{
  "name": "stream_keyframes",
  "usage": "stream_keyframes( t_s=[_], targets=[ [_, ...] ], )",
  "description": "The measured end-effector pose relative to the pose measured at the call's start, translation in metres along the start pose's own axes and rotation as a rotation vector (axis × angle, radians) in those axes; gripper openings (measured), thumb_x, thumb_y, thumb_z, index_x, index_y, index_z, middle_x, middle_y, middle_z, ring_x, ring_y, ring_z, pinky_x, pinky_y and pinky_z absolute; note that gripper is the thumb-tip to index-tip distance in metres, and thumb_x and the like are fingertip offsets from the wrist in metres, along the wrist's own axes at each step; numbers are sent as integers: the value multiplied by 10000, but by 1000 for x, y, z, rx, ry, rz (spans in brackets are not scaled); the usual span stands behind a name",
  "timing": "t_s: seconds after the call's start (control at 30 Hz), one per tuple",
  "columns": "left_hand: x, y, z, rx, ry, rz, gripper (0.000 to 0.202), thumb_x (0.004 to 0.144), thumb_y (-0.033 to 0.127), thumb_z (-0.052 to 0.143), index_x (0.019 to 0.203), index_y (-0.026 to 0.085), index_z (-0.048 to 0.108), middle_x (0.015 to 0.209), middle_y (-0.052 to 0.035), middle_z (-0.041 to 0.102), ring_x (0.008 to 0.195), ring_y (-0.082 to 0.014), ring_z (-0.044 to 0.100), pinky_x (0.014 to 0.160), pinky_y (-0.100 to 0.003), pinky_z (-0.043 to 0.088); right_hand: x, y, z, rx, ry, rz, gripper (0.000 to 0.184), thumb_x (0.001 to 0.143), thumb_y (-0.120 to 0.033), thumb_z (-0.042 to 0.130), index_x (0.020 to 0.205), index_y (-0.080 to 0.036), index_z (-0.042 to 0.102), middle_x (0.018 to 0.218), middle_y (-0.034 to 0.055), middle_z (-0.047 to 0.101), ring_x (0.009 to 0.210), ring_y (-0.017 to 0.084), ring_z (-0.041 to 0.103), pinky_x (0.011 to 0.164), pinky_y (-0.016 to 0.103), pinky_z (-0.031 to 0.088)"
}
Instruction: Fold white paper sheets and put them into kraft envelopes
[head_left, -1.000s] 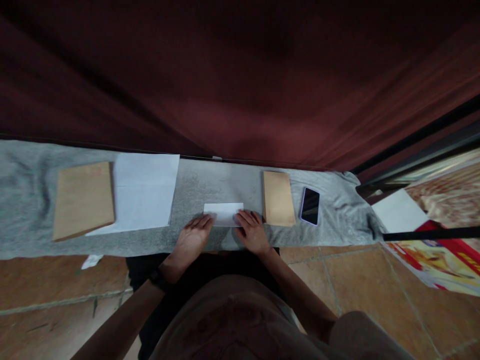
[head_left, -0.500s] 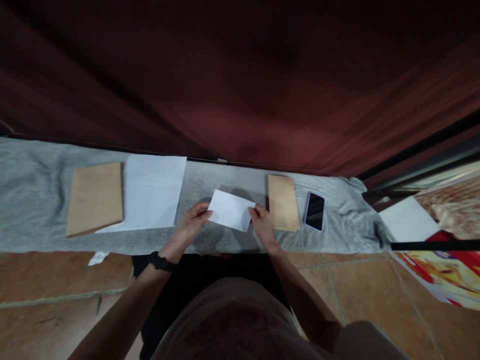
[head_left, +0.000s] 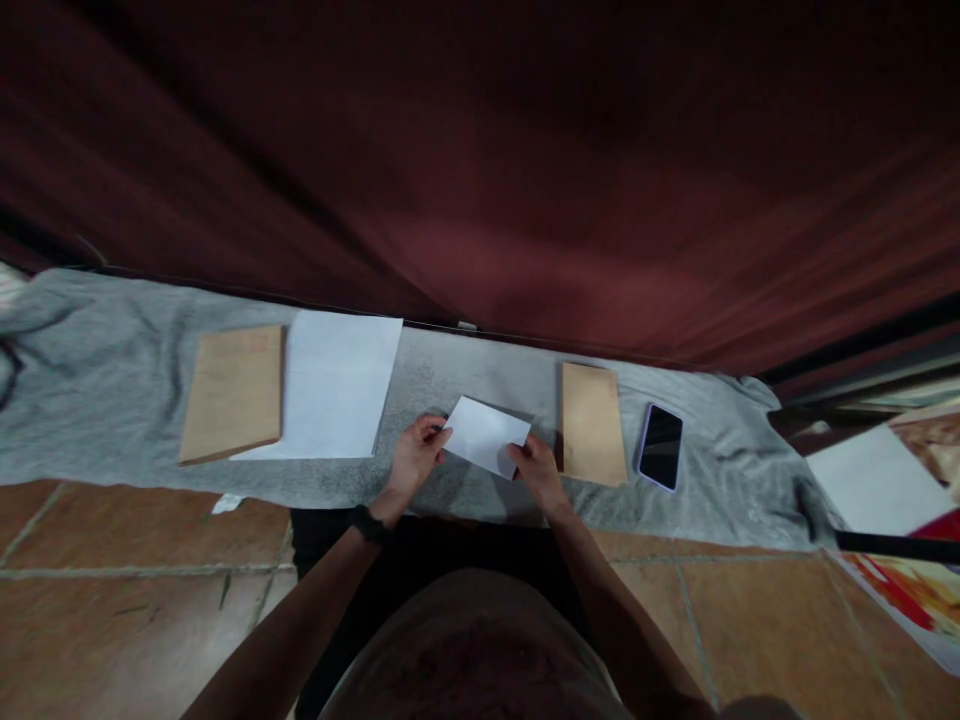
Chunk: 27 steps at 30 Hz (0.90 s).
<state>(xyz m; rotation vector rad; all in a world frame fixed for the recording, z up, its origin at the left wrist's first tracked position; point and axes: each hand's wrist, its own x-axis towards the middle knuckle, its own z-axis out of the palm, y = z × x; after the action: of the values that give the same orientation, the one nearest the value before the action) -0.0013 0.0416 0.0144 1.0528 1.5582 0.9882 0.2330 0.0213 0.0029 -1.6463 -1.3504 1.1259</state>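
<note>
A small white rectangle of paper [head_left: 484, 437], possibly folded, is held level a little above the grey cloth. My left hand [head_left: 420, 453] pinches its left corner, thumb toward the sheet. At the opposite end, my right hand [head_left: 538, 470] grips the right edge, thumb on top and fingers underneath. Left of my hands lie large white sheets [head_left: 337, 385], partly under a stack of brown envelopes [head_left: 234, 393]. A narrower stack of brown envelopes [head_left: 594, 422] lies just right of my right hand.
A grey cloth [head_left: 480, 365] covers the long narrow surface. Farther right lies a phone [head_left: 661, 447] in a purple case. A dark red curtain [head_left: 480, 200] hangs along the far edge. White paper [head_left: 877, 480] and a colourful printed sheet lie beyond the right end. Tiled floor [head_left: 750, 620] shows below.
The whole scene has shifted right and slightly down as the head view turned. Both hands still hold the white paper, which looks slightly more tilted.
</note>
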Motion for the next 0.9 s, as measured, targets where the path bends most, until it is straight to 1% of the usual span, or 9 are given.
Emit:
stream_keyframes(
  t_s=[0.1, 0.23, 0.4, 0.47, 0.53, 0.63, 0.7, 0.83, 0.9],
  targets=[
    [0, 1, -2, 132, 14, 66, 248, 811, 419, 683, 959, 222, 664, 596, 49, 604, 469, -136, 545, 479, -253, 391, 1, 0, 1, 26, 5, 54, 282, 862, -386, 618, 1010, -170, 723, 799, 28, 727, 690, 192, 667, 568, 266, 541],
    [-5, 5, -5, 324, -13, 154, 198, 876, 374, 628, 984, 222, 693, 699, 14, 674, 610, -161, 619, 582, -266, 436, 2, 1, 1, 2, -5, 31, 262, 875, -373, 586, 994, -181, 719, 822, 25, 731, 686, 181, 655, 565, 253, 524],
    [-6, 5, -4, 406, -27, 145, 276, 901, 352, 610, 1123, 215, 702, 747, -4, 705, 653, -183, 649, 633, -290, 466, 8, 1, -1, -156, 70, -63, 202, 901, -346, 579, 956, -209, 717, 839, 34, 747, 746, 204, 676, 702, 306, 557],
    [-5, 5, -2, 459, -17, 142, 307, 892, 344, 632, 1163, 219, 704, 771, -14, 721, 675, -201, 671, 648, -304, 479, 12, 0, -2, -198, 100, -73, 216, 914, -327, 566, 1022, -212, 714, 868, 41, 761, 759, 215, 693, 725, 323, 570],
    [-5, 7, -1, 534, -13, 143, 336, 891, 335, 644, 1203, 223, 701, 797, -27, 739, 704, -221, 695, 659, -315, 488, 16, -1, -2, -230, 123, -72, 287, 922, -314, 558, 1156, -212, 691, 928, 53, 778, 794, 230, 719, 747, 338, 584],
    [-10, 12, 2, 675, -45, 144, 377, 923, 331, 624, 1279, 219, 679, 852, -53, 768, 760, -245, 726, 686, -327, 505, 16, -4, -3, -306, 147, -76, 463, 935, -318, 559, 1380, -193, 591, 1001, 82, 786, 856, 253, 746, 787, 356, 590],
    [-17, 16, 4, 784, -58, 154, 401, 954, 335, 593, 1329, 207, 655, 916, -83, 785, 808, -267, 739, 719, -345, 519, 15, -6, -4, -374, 151, -82, 549, 949, -331, 549, 1472, -169, 519, 1008, 99, 783, 875, 270, 751, 806, 368, 586],
    [-28, 25, 6, 953, -36, 219, 389, 984, 321, 559, 1343, 202, 649, 1059, -116, 788, 890, -287, 743, 784, -372, 538, 9, -11, -4, -485, 163, -121, 592, 969, -341, 510, 1522, -135, 466, 990, 120, 768, 840, 284, 745, 806, 383, 574],
    [-27, 30, -3, 972, -22, 262, 367, 998, 332, 540, 1318, 201, 662, 1148, -122, 768, 989, -289, 731, 861, -381, 538, 7, -13, -4, -520, 166, -133, 584, 975, -339, 496, 1522, -138, 469, 995, 121, 761, 821, 278, 739, 792, 380, 570]
  ],
)
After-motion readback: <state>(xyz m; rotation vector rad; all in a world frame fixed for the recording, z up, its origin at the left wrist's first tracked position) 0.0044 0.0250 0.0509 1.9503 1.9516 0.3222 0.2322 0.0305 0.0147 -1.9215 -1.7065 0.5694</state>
